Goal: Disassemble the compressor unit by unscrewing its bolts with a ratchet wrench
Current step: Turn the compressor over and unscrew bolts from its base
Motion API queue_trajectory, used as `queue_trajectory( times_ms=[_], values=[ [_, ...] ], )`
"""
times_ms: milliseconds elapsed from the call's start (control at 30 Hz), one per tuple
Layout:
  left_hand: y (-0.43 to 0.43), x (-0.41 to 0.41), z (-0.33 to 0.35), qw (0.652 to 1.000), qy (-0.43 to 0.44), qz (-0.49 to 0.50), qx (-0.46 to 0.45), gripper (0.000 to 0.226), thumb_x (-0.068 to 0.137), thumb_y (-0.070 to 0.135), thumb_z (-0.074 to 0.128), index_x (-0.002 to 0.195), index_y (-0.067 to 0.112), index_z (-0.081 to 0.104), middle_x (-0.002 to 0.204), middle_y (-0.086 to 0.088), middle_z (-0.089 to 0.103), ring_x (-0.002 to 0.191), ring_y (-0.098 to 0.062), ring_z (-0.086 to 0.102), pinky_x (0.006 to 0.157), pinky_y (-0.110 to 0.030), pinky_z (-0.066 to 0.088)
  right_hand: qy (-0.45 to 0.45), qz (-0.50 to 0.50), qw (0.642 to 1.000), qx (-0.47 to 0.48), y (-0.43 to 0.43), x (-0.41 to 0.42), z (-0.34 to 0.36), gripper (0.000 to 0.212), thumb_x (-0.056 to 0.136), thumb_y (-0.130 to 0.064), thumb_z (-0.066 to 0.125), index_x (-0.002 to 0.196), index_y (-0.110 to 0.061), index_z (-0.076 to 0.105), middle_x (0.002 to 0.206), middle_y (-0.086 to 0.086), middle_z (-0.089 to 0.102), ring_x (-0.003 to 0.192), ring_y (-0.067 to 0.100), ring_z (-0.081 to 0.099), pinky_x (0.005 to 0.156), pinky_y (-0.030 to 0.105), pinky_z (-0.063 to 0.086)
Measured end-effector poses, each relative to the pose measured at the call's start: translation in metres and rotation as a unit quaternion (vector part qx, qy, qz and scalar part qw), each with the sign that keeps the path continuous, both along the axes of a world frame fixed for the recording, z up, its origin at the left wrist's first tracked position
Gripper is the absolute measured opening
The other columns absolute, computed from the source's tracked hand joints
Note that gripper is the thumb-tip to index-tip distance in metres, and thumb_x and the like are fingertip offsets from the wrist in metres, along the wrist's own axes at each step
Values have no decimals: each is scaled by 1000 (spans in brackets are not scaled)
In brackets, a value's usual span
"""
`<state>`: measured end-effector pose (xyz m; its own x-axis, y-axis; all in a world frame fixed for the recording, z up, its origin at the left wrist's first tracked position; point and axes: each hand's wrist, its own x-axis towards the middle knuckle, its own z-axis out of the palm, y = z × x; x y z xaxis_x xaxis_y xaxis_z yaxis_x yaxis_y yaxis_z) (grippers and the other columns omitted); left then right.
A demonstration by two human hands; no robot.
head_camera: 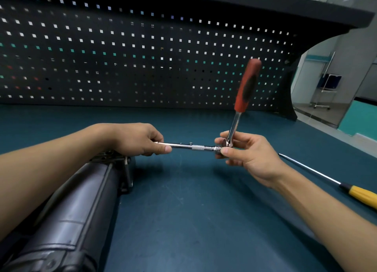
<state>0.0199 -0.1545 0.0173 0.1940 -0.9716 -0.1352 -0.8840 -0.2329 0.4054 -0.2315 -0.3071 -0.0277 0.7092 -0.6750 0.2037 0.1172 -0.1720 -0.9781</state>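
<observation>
Chrome steel spans the gap between both hands in the head view: a slim, knurled extension bar point(189, 147) lies level above the teal bench mat point(183, 210). The left hand point(140, 139) pinches the bar's left end between thumb and curled fingers. The right hand point(248, 153) pinches the joint where the bar meets the head of the red-and-black-handled ratchet wrench point(247, 86), whose handle stands tilted upward.

The dark grey cylindrical compressor unit point(77, 210) lies on the mat at lower left, partly under the left forearm, and the tool touches no part of it. A long yellow-handled screwdriver point(326, 177) rests on the mat to the right, well apart from the hands. A black perforated pegboard point(142, 57) backs the bench.

The step in hand looks like tool preparation, fitting or adjusting the bar on the ratchet drive. No bolt is engaged. Whether a socket sits on the bar's left end cannot be told; the hand covers it. Next, the bar's free end would need to be carried to 1 of the unit's bolts and seated squarely before any turning.
</observation>
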Motion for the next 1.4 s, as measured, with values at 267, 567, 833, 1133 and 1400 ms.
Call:
queue_trajectory(
  times_ms=[267,567,833,1133,1400],
  values=[
    [1,-1,1,1000,-10,4,1,42,91,58,56,69,22,56,50,17,47,49,-7,39,56,-25,36,11,-34,974,-223,7,0,-5,25,83,17,68,99,-1,75,118,10,69,92,1,67,85,16,52],
    [2,0,2,998,56,-8,-6,39,93,58,50,86,25,69,56,11,52,48,-7,41,49,-15,37,9,-52,970,-238,12,3,-4,22,81,22,67,85,2,75,114,12,70,90,0,67,87,13,50],
    [1,-1,5,999,40,-33,-7,34,97,52,50,83,27,69,63,9,60,53,-7,44,53,-14,38,19,-35,986,-163,5,-1,-2,33,80,13,74,109,-3,73,103,3,74,83,2,70,76,14,53],
    [1,0,6,998,33,-44,-10,32,97,48,53,82,25,69,62,10,58,52,-5,43,53,-12,37,18,-72,997,5,10,6,5,15,83,-11,79,94,-6,72,79,7,76,65,22,72,49,20,49],
    [2,1,5,998,38,-47,-6,31,95,49,55,81,26,70,63,9,59,55,-8,43,54,-16,37,35,-62,997,9,13,6,9,32,63,-41,79,80,-15,74,93,11,77,56,23,68,42,19,42]
  ],
)
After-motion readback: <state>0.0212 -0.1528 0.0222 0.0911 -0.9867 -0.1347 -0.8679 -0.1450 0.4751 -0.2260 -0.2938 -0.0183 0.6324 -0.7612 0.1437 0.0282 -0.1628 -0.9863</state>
